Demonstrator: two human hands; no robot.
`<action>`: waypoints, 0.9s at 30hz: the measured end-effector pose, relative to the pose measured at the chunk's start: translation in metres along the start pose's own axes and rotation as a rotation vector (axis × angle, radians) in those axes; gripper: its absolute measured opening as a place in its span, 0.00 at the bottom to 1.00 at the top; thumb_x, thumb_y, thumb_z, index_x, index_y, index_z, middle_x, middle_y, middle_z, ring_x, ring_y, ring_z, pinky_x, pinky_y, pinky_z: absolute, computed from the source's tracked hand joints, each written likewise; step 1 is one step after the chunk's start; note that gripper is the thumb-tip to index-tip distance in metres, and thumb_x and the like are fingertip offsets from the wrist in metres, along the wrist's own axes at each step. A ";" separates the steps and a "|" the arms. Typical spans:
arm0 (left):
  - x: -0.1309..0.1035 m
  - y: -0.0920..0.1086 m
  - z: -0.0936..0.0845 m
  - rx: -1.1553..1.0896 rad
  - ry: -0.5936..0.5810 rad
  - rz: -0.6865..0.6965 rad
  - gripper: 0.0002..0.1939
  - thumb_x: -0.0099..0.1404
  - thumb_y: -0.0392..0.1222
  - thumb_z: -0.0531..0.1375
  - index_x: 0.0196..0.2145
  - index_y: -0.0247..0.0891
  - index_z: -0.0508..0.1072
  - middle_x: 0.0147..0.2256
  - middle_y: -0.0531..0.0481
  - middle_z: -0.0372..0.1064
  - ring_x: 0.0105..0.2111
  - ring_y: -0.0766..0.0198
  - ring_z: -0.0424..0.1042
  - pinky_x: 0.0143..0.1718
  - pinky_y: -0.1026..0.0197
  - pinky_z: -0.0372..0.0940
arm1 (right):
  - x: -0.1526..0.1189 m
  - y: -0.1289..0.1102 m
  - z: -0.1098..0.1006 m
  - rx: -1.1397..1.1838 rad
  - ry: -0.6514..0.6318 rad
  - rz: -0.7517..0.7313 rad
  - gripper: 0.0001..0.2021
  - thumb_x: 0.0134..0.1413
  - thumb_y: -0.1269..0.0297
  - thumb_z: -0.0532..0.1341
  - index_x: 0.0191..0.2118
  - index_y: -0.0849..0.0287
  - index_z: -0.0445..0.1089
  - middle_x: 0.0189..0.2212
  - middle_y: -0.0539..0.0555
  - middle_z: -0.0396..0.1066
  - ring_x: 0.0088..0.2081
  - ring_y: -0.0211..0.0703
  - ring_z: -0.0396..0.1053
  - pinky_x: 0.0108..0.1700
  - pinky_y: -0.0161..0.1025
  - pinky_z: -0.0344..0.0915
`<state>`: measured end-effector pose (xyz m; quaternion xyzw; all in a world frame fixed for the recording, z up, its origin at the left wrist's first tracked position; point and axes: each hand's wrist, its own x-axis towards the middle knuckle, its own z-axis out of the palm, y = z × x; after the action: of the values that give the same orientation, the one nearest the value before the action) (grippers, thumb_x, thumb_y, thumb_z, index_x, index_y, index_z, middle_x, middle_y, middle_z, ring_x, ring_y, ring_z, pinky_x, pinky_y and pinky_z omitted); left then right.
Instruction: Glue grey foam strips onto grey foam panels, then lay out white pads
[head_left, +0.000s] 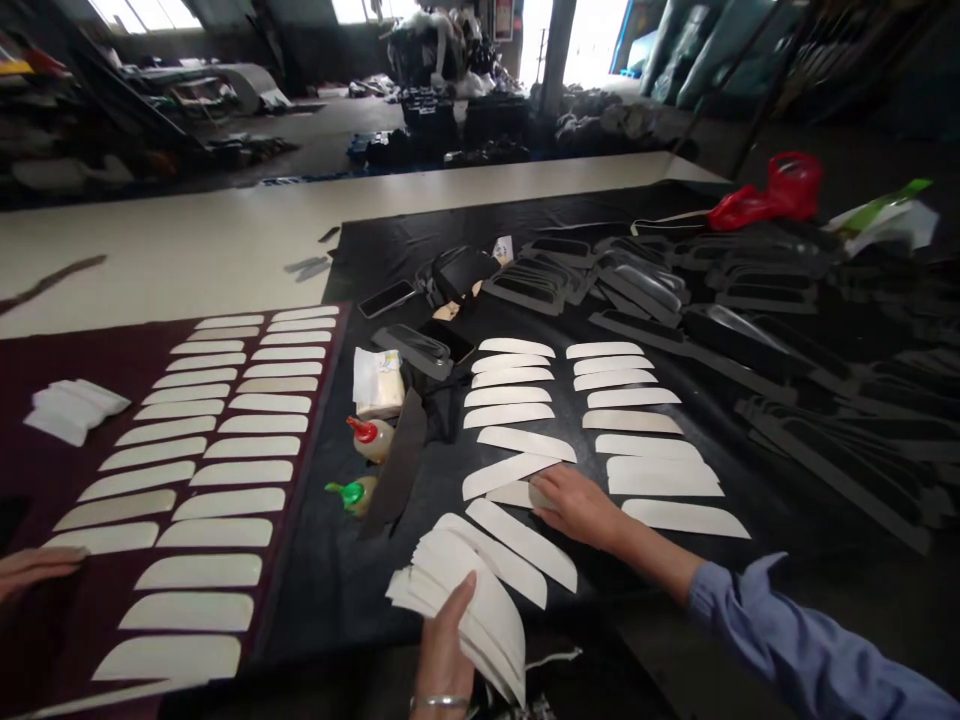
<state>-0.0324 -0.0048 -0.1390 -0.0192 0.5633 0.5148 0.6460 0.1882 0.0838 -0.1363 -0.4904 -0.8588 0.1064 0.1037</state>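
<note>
My left hand (448, 640) grips a fanned stack of white curved pieces (472, 590), thumb on top, at the table's near edge. A bangle circles that wrist. On the black cloth, my right hand (574, 505) has its curled fingertips on a white piece (510, 493), partly hidden under them. Just above it, a tilted white piece (510, 472) overlaps the end of another piece (527, 442). Two loose white pieces (523, 545) slant between my hands. Farther up lie two columns of similar flat pieces (510, 395), one on each side.
Another person's hand (41, 568) touches a white piece on the maroon cloth (300, 480), where rows of pieces lie. Red-capped (371, 438) and green-capped (352, 494) bottles stand beside a tissue pack (378, 383). Dark frame-shaped pieces (832, 450) cover the right side. A red bag (787, 190) lies behind.
</note>
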 end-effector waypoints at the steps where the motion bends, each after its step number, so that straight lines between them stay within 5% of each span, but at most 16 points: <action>1: -0.001 -0.001 0.000 -0.008 0.001 -0.003 0.23 0.51 0.29 0.64 0.46 0.36 0.69 0.42 0.44 0.73 0.49 0.56 0.67 0.52 0.58 0.63 | -0.003 0.000 0.000 -0.005 -0.001 -0.010 0.15 0.53 0.62 0.58 0.46 0.62 0.66 0.42 0.59 0.67 0.44 0.49 0.63 0.46 0.44 0.63; 6: -0.003 -0.001 0.001 -0.033 0.041 -0.007 0.22 0.51 0.28 0.63 0.46 0.37 0.69 0.41 0.45 0.74 0.48 0.56 0.69 0.51 0.57 0.64 | 0.001 -0.003 -0.004 -0.049 0.040 0.015 0.13 0.56 0.64 0.57 0.46 0.61 0.67 0.40 0.58 0.67 0.43 0.48 0.63 0.45 0.42 0.62; 15: 0.000 -0.003 -0.001 -0.067 0.028 -0.020 0.19 0.51 0.29 0.64 0.43 0.34 0.71 0.39 0.43 0.75 0.48 0.56 0.68 0.50 0.59 0.64 | 0.065 -0.009 -0.006 -0.201 -0.141 0.078 0.11 0.56 0.62 0.58 0.44 0.59 0.67 0.37 0.58 0.69 0.41 0.48 0.66 0.38 0.38 0.62; 27: -0.001 -0.003 0.000 -0.091 0.022 -0.022 0.21 0.50 0.28 0.64 0.43 0.34 0.71 0.38 0.44 0.75 0.50 0.56 0.66 0.52 0.58 0.63 | 0.045 0.018 -0.016 -0.247 -0.085 0.243 0.10 0.60 0.67 0.51 0.43 0.58 0.68 0.36 0.56 0.68 0.40 0.45 0.64 0.37 0.36 0.59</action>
<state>-0.0300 -0.0066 -0.1399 -0.0604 0.5461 0.5324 0.6440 0.1853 0.1326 -0.1227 -0.5948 -0.8032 0.0322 -0.0074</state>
